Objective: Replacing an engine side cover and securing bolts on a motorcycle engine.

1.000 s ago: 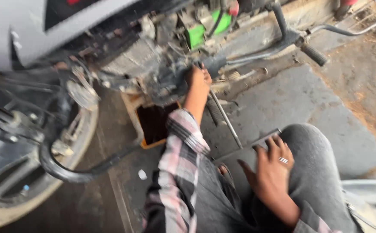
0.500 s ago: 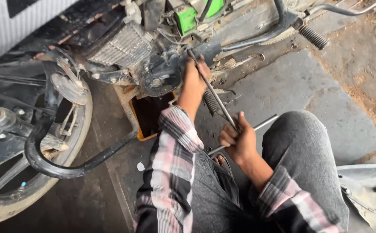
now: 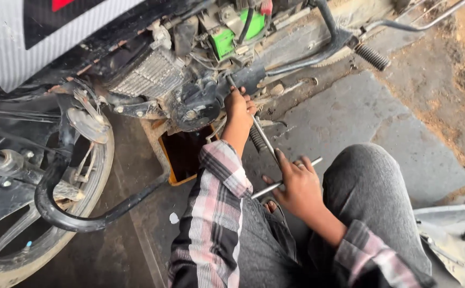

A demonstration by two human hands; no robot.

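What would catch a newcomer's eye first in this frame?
First, the two hands on a T-shaped metal wrench at centre: the left hand steadies its far end against the motorcycle engine, and the right hand grips the crossbar nearer the knee. Next, the bright green part above the engine, and an orange tray on the floor beneath it. At left sits the front wheel.

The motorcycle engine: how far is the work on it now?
Done: an orange tray sits under the engine. In hand: the left hand grips the top of a long metal tool at the engine, and the right hand holds its cross handle. Left: the tool is on the engine, so the part looks not finished.
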